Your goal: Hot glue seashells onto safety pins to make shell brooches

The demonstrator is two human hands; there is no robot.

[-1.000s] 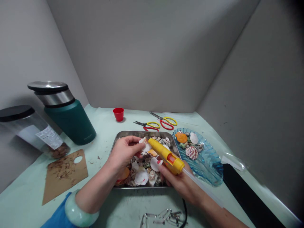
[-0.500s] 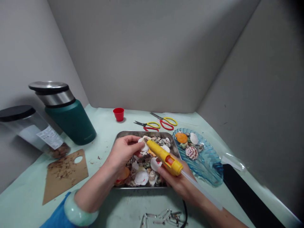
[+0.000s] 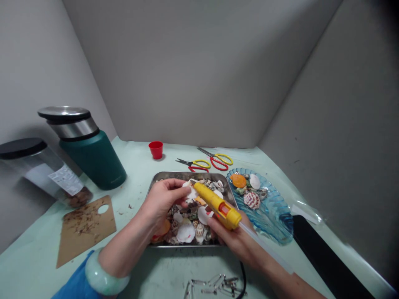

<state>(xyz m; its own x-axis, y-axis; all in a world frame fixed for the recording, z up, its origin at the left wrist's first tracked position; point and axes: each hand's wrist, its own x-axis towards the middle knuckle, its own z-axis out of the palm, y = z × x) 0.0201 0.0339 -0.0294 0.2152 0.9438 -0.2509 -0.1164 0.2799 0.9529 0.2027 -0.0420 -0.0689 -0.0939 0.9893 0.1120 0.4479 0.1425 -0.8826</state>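
A white seashell (image 3: pixel 190 193) is pinched between the thumb and fingers of my left hand (image 3: pixel 168 195), above a metal tray (image 3: pixel 187 246) full of mixed shells. My right hand (image 3: pixel 229 232) grips a yellow glue gun (image 3: pixel 215 203), a clear glue stick (image 3: pixel 264 245) sticking out of its back end. The gun's nozzle points at the shell's upper right side; whether it touches cannot be made out. The right fingers are partly hidden beneath the gun. In the tray below lie a round white scallop shell (image 3: pixel 186 233), small spiral shells and some orange ones.
Right of the tray sits a blue shell-shaped dish (image 3: pixel 274 216) holding shells. Two pairs of scissors (image 3: pixel 199 164) and a red cup (image 3: pixel 156 150) stand behind. To the left are a green bottle (image 3: pixel 96 160), a clear jar (image 3: pixel 52 178) and a brown board (image 3: pixel 87 232). Metal clips (image 3: pixel 218 284) lie in front.
The glue gun and my right hand have shifted very slightly to the right. The shell in my left hand has moved or tilted a little; both grips stay the same.
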